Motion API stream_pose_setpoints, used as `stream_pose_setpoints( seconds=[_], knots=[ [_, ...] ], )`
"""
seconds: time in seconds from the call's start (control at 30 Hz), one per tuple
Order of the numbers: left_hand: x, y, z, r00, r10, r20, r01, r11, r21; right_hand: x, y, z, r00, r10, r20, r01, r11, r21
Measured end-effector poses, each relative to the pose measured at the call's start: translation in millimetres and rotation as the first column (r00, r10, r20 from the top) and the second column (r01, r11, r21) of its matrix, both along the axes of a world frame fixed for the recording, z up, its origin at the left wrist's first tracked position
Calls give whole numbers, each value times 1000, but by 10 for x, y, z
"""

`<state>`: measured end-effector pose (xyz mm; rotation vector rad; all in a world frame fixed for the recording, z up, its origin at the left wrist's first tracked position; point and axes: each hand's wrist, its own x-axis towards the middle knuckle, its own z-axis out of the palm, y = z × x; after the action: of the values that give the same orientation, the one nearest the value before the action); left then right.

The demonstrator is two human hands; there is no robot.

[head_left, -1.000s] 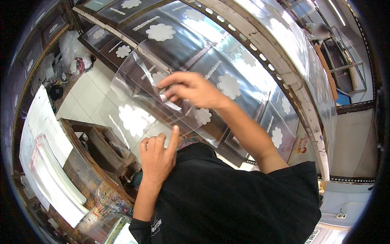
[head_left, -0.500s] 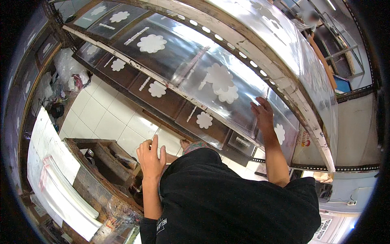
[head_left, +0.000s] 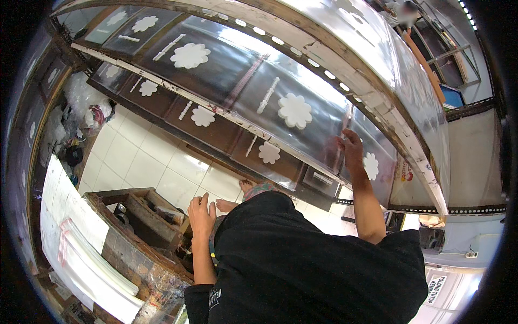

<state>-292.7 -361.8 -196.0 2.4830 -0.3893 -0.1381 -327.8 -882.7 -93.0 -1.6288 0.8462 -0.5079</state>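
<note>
A clear plastic sheet point(head_left: 324, 141) printed with a white flower shape point(head_left: 295, 111) and a slim white bar point(head_left: 268, 95) lies on the long rack shelf in front of me. At the right end of this sheet is my right hand point(head_left: 352, 147), its fingers bent and apart, seemingly touching the sheet near a reddish strip. I see nothing held in it. My left hand point(head_left: 201, 216) hangs low beside the wooden box, fingers stretched out and holding nothing. Another printed flower point(head_left: 190, 55) shows farther left on the same shelf.
The upper shelf's pale edge point(head_left: 324, 50) curves above my right hand. Lower sheets with flowers point(head_left: 269, 153) lie beneath. Left of me stand a worn wooden box point(head_left: 145, 216) and a white-covered surface point(head_left: 70, 216). Plastic bags point(head_left: 81, 97) are heaped on the tiled floor point(head_left: 145, 154). Another person point(head_left: 403, 13) is far right.
The doubled flower shapes near the middle of the shelf have come together into one, the sheet now lying flat. My left hand has dropped slightly. My right hand stays near the sheet's right end.
</note>
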Motion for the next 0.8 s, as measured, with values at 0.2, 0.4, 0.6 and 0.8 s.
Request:
stream_pose_setpoints(
  seconds=[0.2,0.4,0.6,0.8],
  knots=[
    [-191,97,-306,990,10,-138,-4,999,46,-47,-231,-189,998,30,-63,-30,1000,-8],
    [-289,154,-461,985,-6,-170,14,999,49,-26,67,139,909,-91,-406,-96,904,-417],
    [-321,153,-490,985,-3,-174,8,1000,25,-77,-164,-157,920,-149,-361,-235,528,-816],
    [-336,142,-503,983,-3,-183,8,1000,27,212,-341,-63,858,-84,-507,-437,400,-806]
  ],
)
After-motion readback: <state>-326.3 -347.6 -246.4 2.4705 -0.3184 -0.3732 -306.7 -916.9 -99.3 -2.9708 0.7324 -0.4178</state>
